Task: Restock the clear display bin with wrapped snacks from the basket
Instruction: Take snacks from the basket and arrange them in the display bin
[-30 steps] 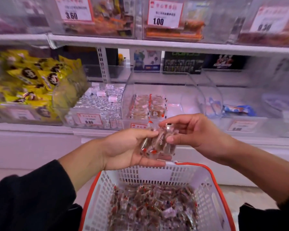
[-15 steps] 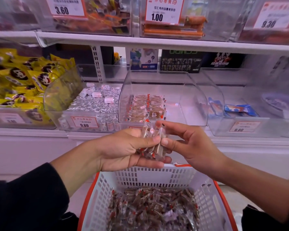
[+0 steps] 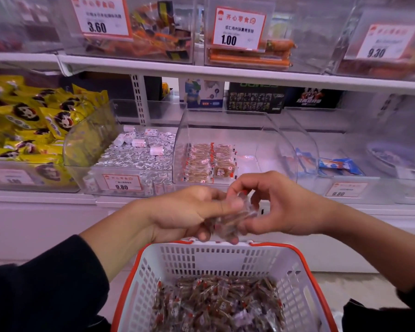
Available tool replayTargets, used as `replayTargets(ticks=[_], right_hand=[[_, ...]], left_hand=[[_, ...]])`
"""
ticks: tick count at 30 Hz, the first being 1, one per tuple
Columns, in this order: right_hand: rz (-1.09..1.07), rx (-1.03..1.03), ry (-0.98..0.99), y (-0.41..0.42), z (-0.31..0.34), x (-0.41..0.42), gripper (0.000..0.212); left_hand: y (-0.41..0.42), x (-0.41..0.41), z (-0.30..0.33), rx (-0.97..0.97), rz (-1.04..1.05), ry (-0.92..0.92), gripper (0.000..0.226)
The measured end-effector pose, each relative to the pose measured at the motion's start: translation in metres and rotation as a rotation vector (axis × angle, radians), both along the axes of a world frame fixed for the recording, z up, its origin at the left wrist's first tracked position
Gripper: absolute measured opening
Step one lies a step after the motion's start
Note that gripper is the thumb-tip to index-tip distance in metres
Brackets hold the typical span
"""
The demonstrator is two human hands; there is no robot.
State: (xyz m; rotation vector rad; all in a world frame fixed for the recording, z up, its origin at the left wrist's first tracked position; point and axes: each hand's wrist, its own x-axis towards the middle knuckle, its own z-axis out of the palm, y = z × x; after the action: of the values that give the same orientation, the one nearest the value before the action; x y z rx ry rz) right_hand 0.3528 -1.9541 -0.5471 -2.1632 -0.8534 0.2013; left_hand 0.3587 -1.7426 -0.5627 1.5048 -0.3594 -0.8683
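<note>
A white basket with an orange rim (image 3: 201, 262) stands below my hands, its floor covered with several clear-wrapped brown snacks (image 3: 216, 305). Above its far edge my left hand (image 3: 185, 212) and my right hand (image 3: 278, 209) meet around a small bundle of wrapped snacks (image 3: 233, 218). My left thumb and fingers hold the bundle; my right fingers curl and pinch it from the other side. The clear display bin (image 3: 268, 130) sits on the shelf just behind, with two neat rows of the same snacks (image 3: 210, 161) at its left side.
A bin of silver-wrapped sweets (image 3: 139, 154) with a 9.80 tag stands left of the clear bin, yellow packets (image 3: 34, 125) further left. Blue packets (image 3: 338, 164) lie in the bin to the right. An upper shelf (image 3: 225, 70) carries more bins and price tags.
Both hands have sunk slightly toward the basket rim with the bundle. My right fingers have curled over the top of the snacks; the bundle lies flatter between the hands.
</note>
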Motion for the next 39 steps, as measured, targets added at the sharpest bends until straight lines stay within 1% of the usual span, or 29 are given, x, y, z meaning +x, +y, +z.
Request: replayTargets(ticks=[1,2,3,4,5,6,7,8,9,11,13,14,16,18,22,23,25,28,34,36,38,39], right_hand=[[-0.014,0.037,0.025,0.000,0.004,0.004,0.030],[-0.061,0.090,0.042,0.000,0.008,0.012,0.029],[-0.152,0.150,0.042,-0.001,0.012,0.024,0.027],[-0.275,0.194,0.029,-0.002,0.016,0.039,0.026],[-0.402,0.195,0.007,-0.004,0.019,0.056,0.024],[-0.496,0.127,-0.025,-0.005,0.021,0.073,0.024],[-0.543,-0.006,-0.056,-0.003,0.021,0.089,0.024],[-0.556,-0.157,-0.072,-0.001,0.018,0.103,0.025],[-0.556,-0.281,-0.062,0.003,0.013,0.114,0.027],[-0.550,-0.419,0.012,0.009,-0.004,0.130,0.033],[-0.534,-0.487,0.041,0.014,-0.021,0.142,0.037],[-0.523,-0.503,0.034,0.016,-0.027,0.146,0.035],[-0.531,-0.506,-0.001,0.017,-0.034,0.152,0.028],[-0.534,-0.525,-0.059,0.018,-0.038,0.155,0.029],[-0.501,-0.725,-0.199,0.022,-0.045,0.157,0.047],[-0.501,-0.763,-0.194,0.023,-0.045,0.157,0.047],[-0.473,-0.812,-0.116,0.026,-0.045,0.156,0.042],[-0.355,-0.882,0.009,0.037,-0.045,0.153,0.035],[-0.237,-1.072,0.083,0.049,-0.035,0.146,0.043],[-0.279,-1.054,0.104,0.046,-0.023,0.145,0.042],[-0.420,-0.952,-0.009,0.042,-0.010,0.140,0.040],[-0.518,-0.838,-0.105,0.039,-0.004,0.134,0.039]], left_hand=[[0.000,0.004,0.005,-0.034,0.067,0.016,0.058],[0.001,0.009,0.010,-0.067,0.182,0.016,0.057],[0.003,0.014,0.013,-0.075,0.338,-0.047,0.049],[0.006,0.021,0.013,-0.031,0.515,-0.221,0.035],[0.013,0.029,0.011,0.098,0.684,-0.516,0.021],[0.020,0.036,0.008,0.276,0.772,-0.849,0.009],[0.027,0.040,0.007,0.424,0.749,-1.093,0.002],[0.033,0.043,0.004,0.555,0.666,-1.226,0.003],[0.037,0.045,0.001,0.657,0.575,-1.270,0.003],[0.038,0.046,-0.004,0.778,0.484,-1.278,0.002],[0.036,0.047,-0.007,0.810,0.473,-1.305,0.003],[0.035,0.048,-0.007,0.806,0.482,-1.308,0.004],[0.035,0.050,-0.006,0.805,0.502,-1.281,0.004],[0.034,0.050,-0.007,0.820,0.504,-1.279,0.005],[0.033,0.049,-0.007,0.817,0.503,-1.288,0.006],[0.033,0.049,-0.007,0.816,0.502,-1.285,0.006],[0.035,0.049,-0.008,0.816,0.503,-1.284,0.006],[0.035,0.048,-0.008,0.815,0.492,-1.284,0.006],[0.033,0.047,-0.009,0.801,0.484,-1.271,0.009],[0.034,0.047,-0.008,0.772,0.492,-1.282,0.008],[0.035,0.044,-0.004,0.730,0.501,-1.348,0.002],[0.036,0.041,-0.002,0.689,0.498,-1.409,0.004]])
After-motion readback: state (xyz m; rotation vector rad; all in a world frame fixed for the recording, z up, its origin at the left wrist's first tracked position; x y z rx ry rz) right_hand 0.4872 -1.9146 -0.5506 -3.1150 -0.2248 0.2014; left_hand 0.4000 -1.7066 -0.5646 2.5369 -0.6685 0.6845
